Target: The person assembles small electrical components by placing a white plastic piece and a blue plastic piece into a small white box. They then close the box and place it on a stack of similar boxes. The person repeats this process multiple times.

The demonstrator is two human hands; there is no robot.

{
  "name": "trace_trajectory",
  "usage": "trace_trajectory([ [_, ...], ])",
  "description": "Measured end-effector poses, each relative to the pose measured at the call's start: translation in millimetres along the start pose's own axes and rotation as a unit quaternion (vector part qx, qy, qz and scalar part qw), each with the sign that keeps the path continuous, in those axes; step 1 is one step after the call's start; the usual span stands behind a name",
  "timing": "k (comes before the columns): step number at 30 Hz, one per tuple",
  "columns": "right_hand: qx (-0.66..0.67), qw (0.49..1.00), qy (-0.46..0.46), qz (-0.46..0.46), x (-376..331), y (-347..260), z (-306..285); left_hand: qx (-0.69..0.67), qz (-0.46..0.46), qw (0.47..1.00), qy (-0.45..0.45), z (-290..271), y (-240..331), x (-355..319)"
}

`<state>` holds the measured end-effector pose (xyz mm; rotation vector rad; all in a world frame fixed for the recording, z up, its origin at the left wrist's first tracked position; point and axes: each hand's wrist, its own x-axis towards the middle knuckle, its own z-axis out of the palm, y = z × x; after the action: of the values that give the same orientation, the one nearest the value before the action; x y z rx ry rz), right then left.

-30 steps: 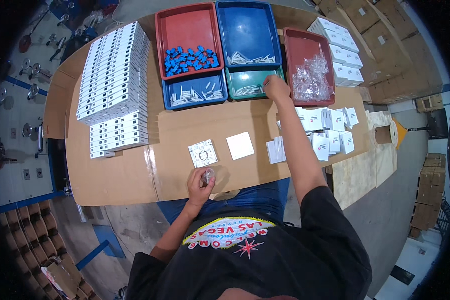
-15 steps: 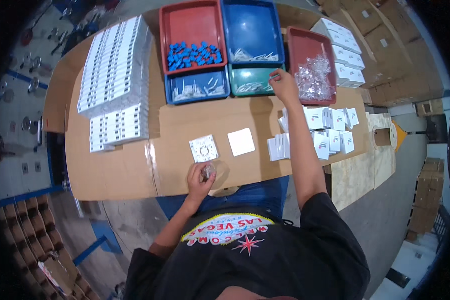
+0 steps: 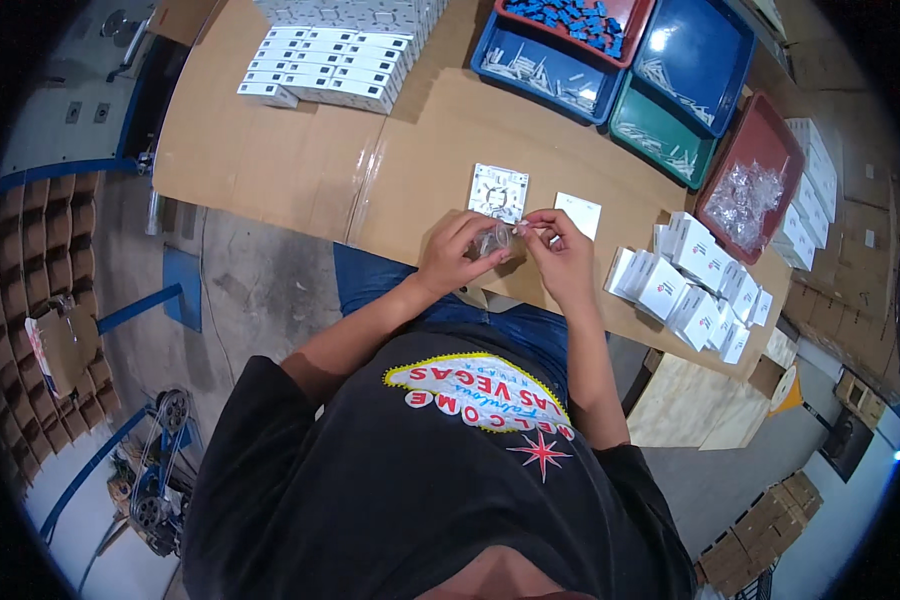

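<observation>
My left hand (image 3: 450, 260) is closed round a crumpled-looking clear plastic piece (image 3: 492, 241) above the table's near edge. My right hand (image 3: 562, 262) meets it from the right, thumb and fingertips pinched at the plastic's edge; a small pale thing seems to be between them, too small to name. Just beyond the hands lies a white square plate with a ring-shaped middle (image 3: 499, 190). To its right is a plain white square plate (image 3: 582, 213), partly covered by my right hand.
Past the plates stand a blue tray (image 3: 603, 112) and a green tray (image 3: 705, 172) of slim white pieces, a larger blue tray (image 3: 705, 50), a red tray of blue parts (image 3: 625, 58) and a red tray of clear plastic (image 3: 785, 140). White boxes (image 3: 685, 285) cluster right; stacked white boxes (image 3: 335, 65) stand far left.
My right hand has come back from the green tray to my left hand, where its fingertips now meet the clear plastic piece. The whole view has turned and shifted.
</observation>
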<state>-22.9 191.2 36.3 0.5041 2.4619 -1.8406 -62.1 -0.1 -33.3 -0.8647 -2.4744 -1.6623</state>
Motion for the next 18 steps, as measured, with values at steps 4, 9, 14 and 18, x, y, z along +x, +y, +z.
trace_trajectory([
  [4, -0.074, 0.996, -0.046, 0.008, -3, 2, 4, -0.017, -0.022, 1.0, 0.001, 2, 0, 0],
  [9, -0.051, 0.994, -0.082, -0.057, -5, 8, 13, -0.002, 0.009, 1.0, 0.007, 1, -2, 2],
  [14, -0.064, 0.987, -0.146, -0.036, -5, 9, 13, -0.025, 0.006, 1.0, 0.004, 3, -7, -3],
  [18, -0.055, 0.983, -0.174, -0.029, -2, 17, 11, -0.038, -0.008, 0.999, -0.017, 2, -6, -5],
])
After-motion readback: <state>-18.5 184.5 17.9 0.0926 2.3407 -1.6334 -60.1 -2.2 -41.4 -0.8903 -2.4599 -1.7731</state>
